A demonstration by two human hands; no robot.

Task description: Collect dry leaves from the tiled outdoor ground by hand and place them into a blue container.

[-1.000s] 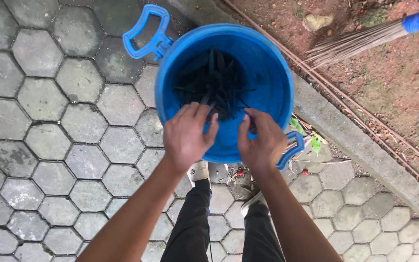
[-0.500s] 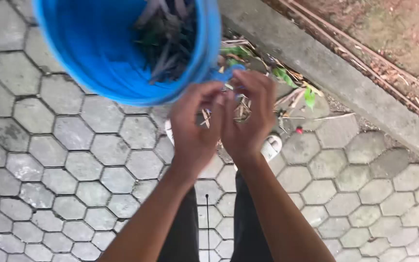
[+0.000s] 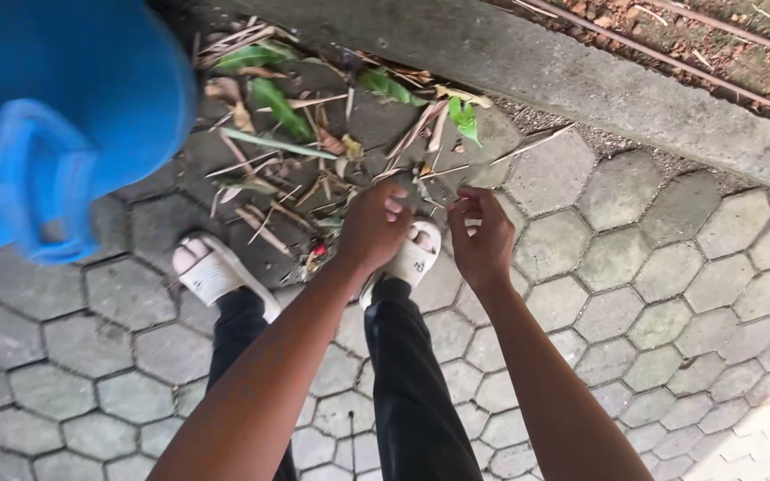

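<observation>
Both hands hang loosely curled and empty at mid-frame: the left hand (image 3: pixel 372 227) above a white sandal (image 3: pixel 410 258), the right hand (image 3: pixel 483 239) just beside it, fingers half closed on nothing. A blurred blue bucket (image 3: pixel 64 116) fills the upper left, beside a pile of leaves and sticks (image 3: pixel 314 134) banked against the concrete kerb (image 3: pixel 581 71), where sweepings would naturally collect. Grey hexagonal pavers (image 3: pixel 670 294) cover the ground outdoors.

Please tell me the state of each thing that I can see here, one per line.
Blue bucket: blurred, at the left edge.
Left hand: fingers curled, apparently empty.
Right hand: fingers curled, apparently empty.
Leaf pile: scattered on the paving, against the curb.
White sandals: worn on both feet.
</observation>
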